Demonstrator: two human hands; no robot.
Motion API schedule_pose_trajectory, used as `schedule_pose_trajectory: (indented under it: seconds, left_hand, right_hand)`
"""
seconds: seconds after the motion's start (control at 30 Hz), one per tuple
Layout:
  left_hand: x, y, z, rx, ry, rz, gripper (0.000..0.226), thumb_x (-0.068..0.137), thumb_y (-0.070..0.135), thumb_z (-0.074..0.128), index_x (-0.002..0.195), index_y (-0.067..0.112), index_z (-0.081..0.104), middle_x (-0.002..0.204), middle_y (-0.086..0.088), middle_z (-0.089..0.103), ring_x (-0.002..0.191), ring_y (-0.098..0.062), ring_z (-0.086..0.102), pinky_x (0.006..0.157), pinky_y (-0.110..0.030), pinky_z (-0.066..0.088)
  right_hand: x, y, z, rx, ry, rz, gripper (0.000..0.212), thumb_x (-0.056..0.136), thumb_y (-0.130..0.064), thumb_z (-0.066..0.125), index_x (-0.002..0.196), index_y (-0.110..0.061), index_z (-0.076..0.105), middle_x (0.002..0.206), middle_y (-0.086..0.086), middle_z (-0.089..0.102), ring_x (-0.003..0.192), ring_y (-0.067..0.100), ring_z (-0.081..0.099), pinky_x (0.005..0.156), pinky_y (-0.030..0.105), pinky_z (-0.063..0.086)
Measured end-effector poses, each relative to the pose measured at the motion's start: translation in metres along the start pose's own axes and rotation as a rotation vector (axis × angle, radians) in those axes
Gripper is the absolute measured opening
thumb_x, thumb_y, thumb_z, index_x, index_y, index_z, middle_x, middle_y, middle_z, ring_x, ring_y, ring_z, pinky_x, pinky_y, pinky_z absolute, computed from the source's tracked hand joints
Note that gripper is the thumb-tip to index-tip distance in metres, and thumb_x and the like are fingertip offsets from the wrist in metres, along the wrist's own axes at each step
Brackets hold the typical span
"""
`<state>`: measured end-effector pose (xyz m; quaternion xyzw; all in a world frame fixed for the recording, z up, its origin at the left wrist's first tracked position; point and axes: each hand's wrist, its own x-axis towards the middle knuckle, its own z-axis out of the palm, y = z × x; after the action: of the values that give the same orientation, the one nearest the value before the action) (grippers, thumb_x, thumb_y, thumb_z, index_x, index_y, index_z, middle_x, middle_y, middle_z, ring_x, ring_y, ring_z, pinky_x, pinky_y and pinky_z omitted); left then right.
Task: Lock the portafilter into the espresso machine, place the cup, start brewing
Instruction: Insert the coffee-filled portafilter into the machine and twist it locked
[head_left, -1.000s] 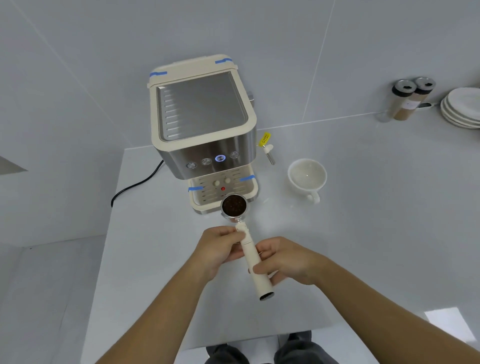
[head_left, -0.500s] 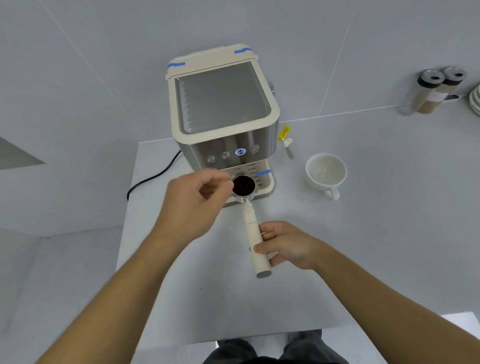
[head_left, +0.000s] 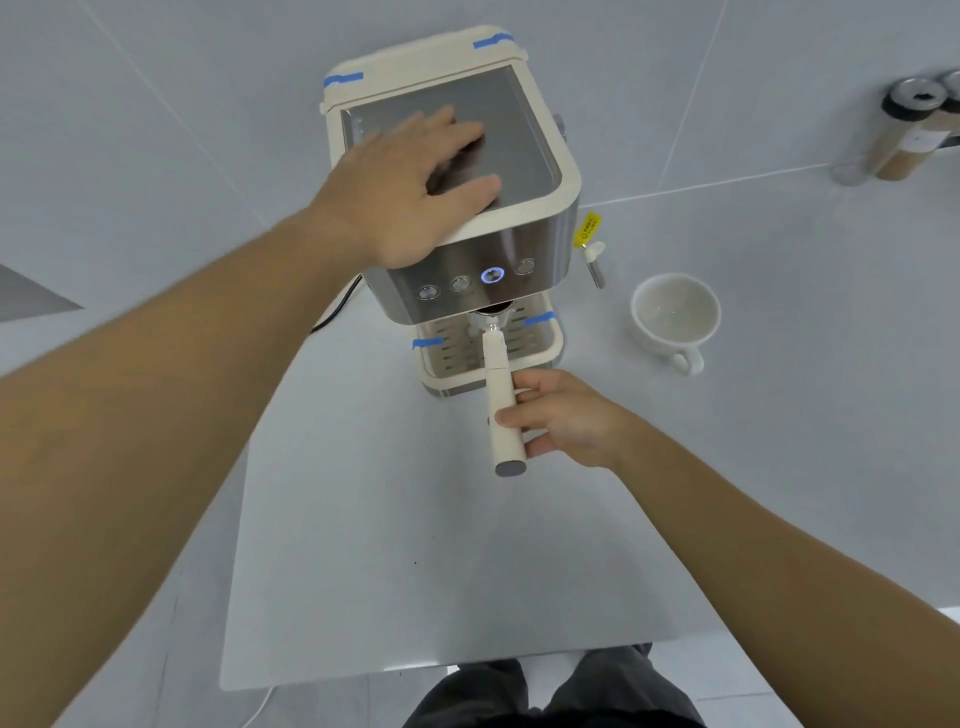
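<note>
A cream and steel espresso machine (head_left: 519, 239) stands on the grey counter, one of its front buttons lit blue. My left hand (head_left: 410, 182) lies flat on its metal top, fingers spread, holding nothing. My right hand (head_left: 566, 418) grips the cream handle of the portafilter (head_left: 501, 395). The portafilter's basket end is tucked up under the machine's brew head, above the drip tray (head_left: 545, 348), and mostly hidden; the handle points toward me. A white cup (head_left: 675, 317) sits empty on the counter to the right of the machine.
The steam wand (head_left: 594, 260) with a yellow tag hangs on the machine's right side. Two jars (head_left: 904, 130) stand against the far right wall. A black power cord (head_left: 337, 312) runs off behind the machine's left. The counter's near edge (head_left: 415, 670) is just in front of my legs.
My left hand let go of the portafilter and moved up onto the machine's top. My right hand pushed the portafilter forward, so its coffee-filled basket went under the brew head.
</note>
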<state>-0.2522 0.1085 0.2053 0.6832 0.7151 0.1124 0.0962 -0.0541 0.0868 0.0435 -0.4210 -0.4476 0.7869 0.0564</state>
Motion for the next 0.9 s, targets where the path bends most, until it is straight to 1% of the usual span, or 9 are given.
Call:
schedule_pose_trajectory:
  seconds: [0.17,0.23,0.3,0.43,0.63,0.7,0.77,0.9]
  left_hand:
    - [0.001,-0.002,0.002,0.011,0.029,0.024,0.069,0.089,0.059,0.04,0.149,0.025,0.043,0.149,-0.007,0.047,0.14,-0.023,0.04,0.115,-0.043,0.028]
    - [0.002,-0.005,0.004,0.008,0.041,0.023,0.067,0.09,0.058,0.042,0.148,0.025,0.044,0.149,-0.008,0.048,0.14,-0.022,0.04,0.114,-0.043,0.028]
    - [0.003,-0.005,0.005,0.012,0.048,0.027,0.068,0.089,0.06,0.041,0.147,0.025,0.045,0.146,-0.007,0.049,0.138,-0.023,0.042,0.113,-0.042,0.029]
    - [0.005,-0.009,0.007,0.008,0.046,0.03,0.071,0.086,0.063,0.038,0.146,0.026,0.045,0.146,-0.002,0.05,0.138,-0.02,0.042,0.115,-0.043,0.028]
    - [0.006,-0.01,0.009,0.01,0.049,0.019,0.071,0.087,0.063,0.039,0.149,0.029,0.042,0.158,0.002,0.04,0.15,-0.018,0.029,0.121,-0.044,0.019]
    - [0.007,-0.011,0.008,0.004,0.037,0.013,0.076,0.082,0.07,0.035,0.148,0.032,0.042,0.16,0.0,0.039,0.15,-0.021,0.029,0.121,-0.048,0.022]
    - [0.008,-0.012,0.009,-0.004,0.039,0.015,0.079,0.079,0.072,0.033,0.146,0.033,0.044,0.156,-0.001,0.043,0.147,-0.024,0.034,0.119,-0.051,0.027]
    - [0.01,-0.014,0.01,-0.003,0.042,0.008,0.072,0.081,0.071,0.035,0.143,0.035,0.046,0.151,-0.003,0.047,0.142,-0.026,0.04,0.115,-0.052,0.032]
  right_hand:
    - [0.006,-0.008,0.004,-0.024,0.023,-0.031,0.039,0.088,0.002,0.065,0.126,-0.009,0.059,0.106,0.006,0.069,0.101,0.027,0.067,0.083,0.046,0.058]
    - [0.007,-0.011,0.005,-0.032,0.021,-0.044,0.042,0.088,0.002,0.065,0.128,-0.009,0.058,0.108,0.007,0.069,0.103,0.028,0.066,0.084,0.047,0.058]
    - [0.009,-0.014,0.007,-0.034,0.017,-0.059,0.043,0.088,0.001,0.066,0.129,-0.009,0.058,0.113,0.008,0.069,0.104,0.026,0.067,0.081,0.044,0.06]
    - [0.011,-0.019,0.012,0.004,0.001,-0.084,0.045,0.088,0.001,0.066,0.13,-0.013,0.057,0.105,0.003,0.07,0.095,0.02,0.069,0.067,0.035,0.061]
    - [0.012,-0.021,0.016,0.041,0.013,-0.119,0.04,0.088,0.002,0.065,0.125,-0.012,0.06,0.097,0.0,0.072,0.089,0.018,0.07,0.068,0.036,0.059]
    - [0.012,-0.02,0.018,0.075,0.016,-0.134,0.036,0.089,0.003,0.064,0.122,-0.011,0.062,0.093,0.001,0.072,0.084,0.017,0.07,0.066,0.035,0.059]
    - [0.012,-0.02,0.02,0.09,0.02,-0.144,0.035,0.089,0.003,0.064,0.121,-0.011,0.062,0.093,0.001,0.072,0.083,0.017,0.07,0.064,0.034,0.058]
    - [0.018,-0.018,0.031,0.131,0.034,-0.157,0.041,0.087,0.003,0.066,0.127,-0.008,0.059,0.1,0.005,0.07,0.085,0.019,0.07,0.063,0.034,0.059]
